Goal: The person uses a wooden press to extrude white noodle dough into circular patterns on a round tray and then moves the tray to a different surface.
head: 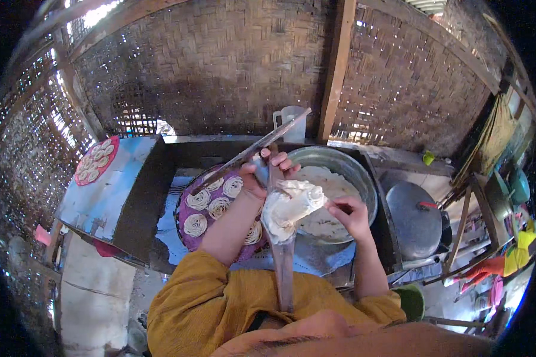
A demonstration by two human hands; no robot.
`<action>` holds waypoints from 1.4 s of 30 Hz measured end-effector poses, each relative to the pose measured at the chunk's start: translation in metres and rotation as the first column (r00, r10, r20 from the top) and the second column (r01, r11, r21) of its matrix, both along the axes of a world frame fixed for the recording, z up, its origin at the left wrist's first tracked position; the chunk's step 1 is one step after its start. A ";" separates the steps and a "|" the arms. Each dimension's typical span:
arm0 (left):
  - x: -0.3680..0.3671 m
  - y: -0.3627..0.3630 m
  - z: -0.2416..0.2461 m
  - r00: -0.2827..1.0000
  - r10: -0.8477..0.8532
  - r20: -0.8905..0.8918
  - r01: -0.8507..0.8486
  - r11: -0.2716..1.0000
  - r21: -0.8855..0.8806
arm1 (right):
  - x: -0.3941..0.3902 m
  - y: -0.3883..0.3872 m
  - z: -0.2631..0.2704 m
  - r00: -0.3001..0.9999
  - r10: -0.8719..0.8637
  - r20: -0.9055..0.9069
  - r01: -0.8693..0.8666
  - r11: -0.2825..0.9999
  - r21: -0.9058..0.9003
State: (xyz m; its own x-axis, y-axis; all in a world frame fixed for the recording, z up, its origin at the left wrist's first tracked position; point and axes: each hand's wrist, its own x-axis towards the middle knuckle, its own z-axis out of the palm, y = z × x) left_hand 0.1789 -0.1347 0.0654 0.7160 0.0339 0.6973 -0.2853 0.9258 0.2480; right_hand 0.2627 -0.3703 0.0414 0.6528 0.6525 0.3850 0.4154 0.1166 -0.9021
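My left hand (274,167) grips a hinged wooden press (282,263) near where its two long bars meet. One bar runs down towards my lap; the upper bar (254,149) slants away to the upper right. Pale sticky dough (297,205) coats the middle of the press and a short cylinder there. At the dough's right edge, the fingertips of my right hand (350,216) are pinched together. Below and to the left lies a purple tray (212,225) with several nests of dough strands (219,207). Behind my right hand is a metal basin (370,178) holding more dough (332,187).
A plastic jug (293,125) stands by the woven bamboo wall (214,67). On the left, a red tray of nests (97,160) rests on a blue-topped box (116,178). A large lidded pot (413,218) is at right. Farther right is a person in yellow (520,245).
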 end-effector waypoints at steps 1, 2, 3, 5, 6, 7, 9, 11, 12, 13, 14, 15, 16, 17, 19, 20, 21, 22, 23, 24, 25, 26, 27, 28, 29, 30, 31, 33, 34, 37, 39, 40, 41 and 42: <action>-0.001 -0.004 -0.002 1.000 -0.008 -0.004 0.008 1.000 -0.018 | -0.004 0.006 0.001 1.000 -0.005 -0.016 0.005 1.000 -0.002; -0.002 -0.006 -0.001 1.000 -0.022 -0.010 0.022 1.000 -0.014 | -0.010 0.012 0.004 0.998 -0.023 0.062 0.023 1.000 0.003; -0.004 -0.005 -0.004 0.999 -0.028 -0.021 0.028 1.000 -0.015 | -0.013 0.015 0.009 0.988 -0.043 0.146 0.042 0.999 0.010; -0.008 -0.001 -0.009 0.999 -0.031 -0.013 0.030 0.999 -0.046 | -0.017 0.009 0.014 0.970 -0.022 0.243 0.041 0.997 -0.072; -0.012 -0.002 -0.008 0.999 -0.046 0.005 0.046 0.997 -0.055 | -0.014 0.004 0.004 0.964 -0.011 0.264 0.026 0.998 -0.052; -0.015 0.002 -0.013 0.999 -0.049 -0.004 0.048 0.997 -0.054 | -0.013 -0.001 -0.004 0.958 0.000 0.286 0.011 0.999 -0.037; -0.019 0.012 -0.022 0.994 -0.110 0.008 0.110 0.990 -0.089 | -0.016 -0.016 -0.017 0.956 0.010 0.292 0.003 0.999 -0.044; -0.023 0.013 -0.025 0.998 -0.068 -0.009 0.067 0.993 -0.096 | -0.024 -0.024 -0.026 0.952 0.022 0.304 -0.007 0.999 -0.051; -0.023 0.013 -0.024 0.999 -0.034 -0.003 0.034 0.996 -0.087 | -0.030 -0.028 -0.026 0.958 -0.001 0.286 0.015 0.999 -0.047; -0.024 0.013 -0.023 1.000 0.000 0.002 0.000 0.997 -0.079 | -0.036 -0.032 -0.028 0.963 -0.024 0.268 0.037 0.998 -0.043; -0.025 0.013 -0.022 1.000 -0.002 0.001 0.002 0.997 -0.079 | -0.039 -0.035 -0.037 0.969 -0.053 0.241 0.062 0.998 -0.032; -0.025 0.014 -0.018 1.000 0.022 -0.013 -0.022 0.998 -0.063 | -0.042 -0.038 -0.044 0.968 -0.059 0.243 0.068 0.997 -0.029; -0.025 0.014 -0.014 0.999 0.046 -0.026 -0.047 0.998 -0.047 | -0.047 -0.039 -0.049 0.993 -0.028 0.113 0.026 0.999 0.020; -0.024 0.015 -0.011 0.999 0.039 -0.024 -0.040 0.998 -0.046 | -0.049 -0.041 -0.052 1.000 0.010 -0.016 -0.009 0.997 0.075; -0.025 0.021 -0.003 0.992 0.119 -0.045 -0.118 0.992 0.036 | -0.053 -0.043 -0.047 0.998 0.022 0.058 -0.025 0.998 0.051; -0.026 0.023 0.002 0.992 0.118 -0.041 -0.116 0.992 0.039 | -0.055 -0.045 -0.045 1.000 0.021 0.023 -0.022 0.999 0.035; -0.026 0.025 0.011 0.971 0.231 -0.060 -0.225 0.969 0.101 | -0.055 -0.045 -0.045 1.000 0.016 -0.008 -0.016 1.000 0.025; -0.026 0.026 0.019 0.937 0.343 -0.071 -0.328 0.930 0.163 | -0.056 -0.046 -0.046 0.998 0.007 -0.060 -0.003 0.997 0.072; -0.027 0.027 0.027 0.939 0.338 -0.061 -0.324 0.931 0.169 | -0.057 -0.046 -0.044 0.999 0.001 -0.053 0.003 0.997 0.081; -0.031 0.027 0.036 0.881 0.465 -0.084 -0.436 0.869 0.236 | -0.059 -0.046 -0.038 0.989 0.011 -0.146 0.003 0.996 0.092; -0.031 0.024 0.045 0.811 0.577 -0.099 -0.528 0.793 0.302 | -0.059 -0.048 -0.034 0.971 0.013 -0.240 0.012 0.995 0.103; -0.033 0.019 0.054 0.760 0.646 -0.066 -0.596 0.735 0.323 | -0.053 -0.051 -0.035 0.982 0.003 -0.191 0.011 0.997 0.072; -0.028 0.016 0.065 0.719 0.691 0.077 -0.659 0.643 0.390 | -0.049 -0.054 -0.034 0.984 -0.020 -0.175 0.034 0.996 0.077; -0.020 0.017 0.066 0.705 0.689 0.169 -0.691 0.612 0.385 | -0.044 -0.057 -0.032 0.963 -0.050 -0.265 0.064 0.997 0.044; -0.013 0.018 0.061 0.707 0.676 0.206 -0.694 0.607 0.387 | -0.040 -0.060 -0.030 0.932 -0.083 -0.352 0.093 0.996 0.011; -0.020 0.020 0.052 0.743 0.658 0.125 -0.641 0.644 0.418 | -0.039 -0.058 -0.028 0.937 -0.072 -0.342 0.087 0.996 0.030; -0.031 0.024 0.040 0.785 0.620 -0.003 -0.554 0.703 0.446 | -0.039 -0.051 -0.029 0.936 -0.060 -0.347 0.071 0.997 0.019; -0.018 0.051 -0.022 0.880 0.226 -0.419 -0.115 0.955 0.274 | -0.039 -0.042 -0.034 0.939 -0.059 -0.340 0.064 0.998 0.002; -0.024 0.016 0.008 0.871 0.491 -0.035 -0.404 0.753 0.520 | -0.036 -0.044 -0.037 0.929 -0.109 -0.355 0.111 0.994 -0.015; -0.039 -0.037 0.054 0.337 0.499 0.798 -0.898 -0.084 0.432 | -0.037 -0.035 -0.039 0.936 -0.196 -0.293 0.218 0.975 0.044; -0.046 -0.046 0.054 0.080 0.343 0.936 -0.872 -0.431 0.233 | -0.040 -0.032 -0.037 0.920 -0.182 -0.348 0.229 0.969 0.097; -0.046 -0.049 0.055 0.077 0.344 0.936 -0.870 -0.434 0.232 | -0.043 -0.032 -0.034 0.921 -0.179 -0.346 0.224 0.970 0.096; -0.045 -0.053 0.055 0.045 0.284 0.958 -0.884 -0.435 0.170 | -0.046 -0.031 -0.030 0.922 -0.181 -0.341 0.224 0.970 0.090; -0.045 -0.056 0.055 0.012 0.224 0.975 -0.895 -0.433 0.111 | -0.048 -0.031 -0.027 0.923 -0.182 -0.338 0.222 0.972 0.083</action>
State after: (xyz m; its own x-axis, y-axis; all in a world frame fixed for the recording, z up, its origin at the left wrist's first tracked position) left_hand 0.1335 -0.1904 0.1207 0.2897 -0.4634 0.8375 -0.7211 -0.6810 -0.1273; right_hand 0.2143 -0.4010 0.0144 0.8682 0.4566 0.1944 0.1269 0.1745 -0.9764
